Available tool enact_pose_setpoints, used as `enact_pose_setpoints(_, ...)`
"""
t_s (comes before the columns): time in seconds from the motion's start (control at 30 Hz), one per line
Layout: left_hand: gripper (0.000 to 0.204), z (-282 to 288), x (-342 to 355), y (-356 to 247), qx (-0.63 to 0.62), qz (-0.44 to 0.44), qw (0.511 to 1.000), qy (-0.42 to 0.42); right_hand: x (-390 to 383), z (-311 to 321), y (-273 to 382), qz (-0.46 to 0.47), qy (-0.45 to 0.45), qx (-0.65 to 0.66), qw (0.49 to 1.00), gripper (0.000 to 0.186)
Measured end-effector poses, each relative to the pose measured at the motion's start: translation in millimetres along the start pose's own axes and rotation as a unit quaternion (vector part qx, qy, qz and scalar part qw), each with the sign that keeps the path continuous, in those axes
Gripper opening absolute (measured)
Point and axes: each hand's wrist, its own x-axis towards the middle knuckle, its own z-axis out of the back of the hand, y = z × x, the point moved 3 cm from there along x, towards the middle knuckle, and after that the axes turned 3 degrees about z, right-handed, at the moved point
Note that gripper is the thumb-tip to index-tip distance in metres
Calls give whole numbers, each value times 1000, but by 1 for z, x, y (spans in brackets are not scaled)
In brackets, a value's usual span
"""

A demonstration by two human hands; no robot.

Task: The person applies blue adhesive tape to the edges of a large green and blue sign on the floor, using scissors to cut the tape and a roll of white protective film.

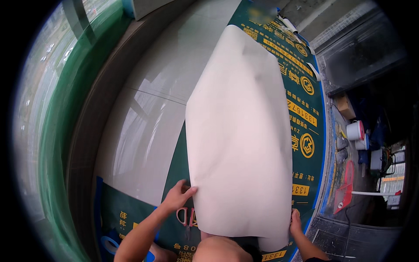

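A large white sheet (pixel 240 131) stretches away from my knees, smooth on top with soft creases and an uneven far end. My left hand (pixel 178 196) pinches its left edge, with the thumb on top and the other fingers partly hidden. At the near right edge, my right hand (pixel 296 222) is closed on the sheet, its fingers mostly behind the edge. Just beside the left hand, a pair of scissors (pixel 183 215) with pink-red handles lies on the green printed floor covering (pixel 176 174). The sheet hides much of that covering.
Glossy pale tiles (pixel 144 118) lie to the left, beside a dark ledge and green netting (pixel 56 144). A roll of blue tape (pixel 109 245) sits at lower left. On the right are a red dustpan (pixel 344 196) with a white handle, a white bucket (pixel 354 130) and a cardboard box (pixel 345 106).
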Motion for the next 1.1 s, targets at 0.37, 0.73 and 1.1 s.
enact_pose_setpoints(0.37, 63, -119, 9, -191, -381, -87, 874, 288, -129, -61, -105, -28, -102, 602, 791, 86)
enact_pose_setpoints(0.73, 60, -228, -100, -406, -5, -557, 788, 262, -116, -135, 70, -247, 165, 501, 813, 82)
enact_pose_setpoints(1.1, 92, -316, -94, -365, 96, -515, 823, 222, -77, -86, -42, -150, -19, 217, 965, 92)
